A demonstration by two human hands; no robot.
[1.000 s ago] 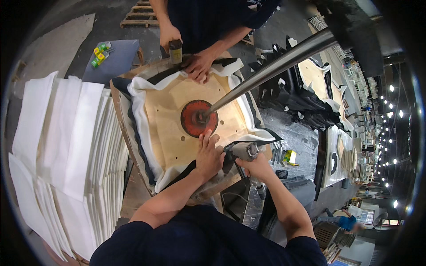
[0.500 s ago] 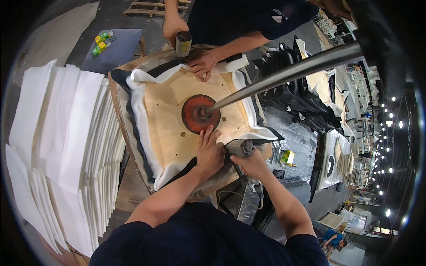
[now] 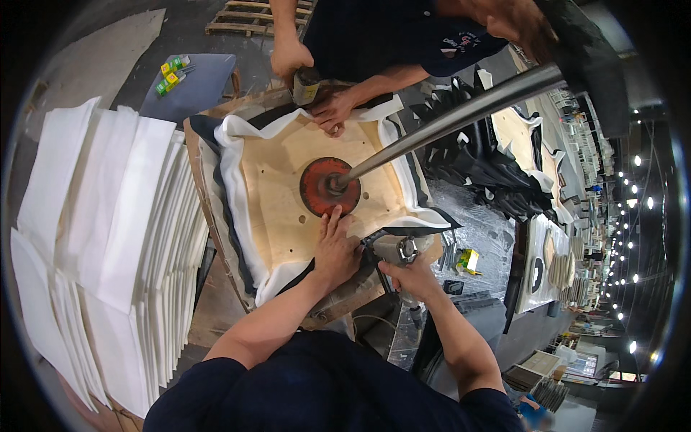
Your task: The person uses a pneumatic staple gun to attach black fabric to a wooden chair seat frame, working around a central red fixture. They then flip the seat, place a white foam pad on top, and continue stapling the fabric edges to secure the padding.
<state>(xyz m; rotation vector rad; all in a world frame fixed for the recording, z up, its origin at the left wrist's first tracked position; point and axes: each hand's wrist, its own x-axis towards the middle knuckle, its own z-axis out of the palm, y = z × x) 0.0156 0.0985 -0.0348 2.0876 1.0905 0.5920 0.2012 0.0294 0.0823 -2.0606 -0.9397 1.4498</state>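
A plywood panel (image 3: 277, 183) lies with white padding (image 3: 241, 209) and black cover material (image 3: 229, 237) folded up around its edges. A round red plate (image 3: 313, 189) at the end of a steel rod (image 3: 446, 122) rests on the panel's middle. My left hand (image 3: 338, 252) lies over the near edge, its fingers stretched out onto the wood just below the plate. To its right, my right hand (image 3: 416, 277) is wrapped round the handle of a staple gun (image 3: 392, 248), whose nose is at the near edge of the cover, close to my left fingers.
Across the panel, a co-worker's hand (image 3: 332, 114) presses the far edge while the other holds a second staple gun (image 3: 306, 88). White padding sheets (image 3: 108, 216) are stacked at left. At right are black covers (image 3: 475, 162) and a small yellow-green box (image 3: 468, 261).
My staple gun has tilted and shifted slightly at the near edge. The co-worker's gun has tilted too. My left hand keeps its place on the panel; the whole view has shifted a little.
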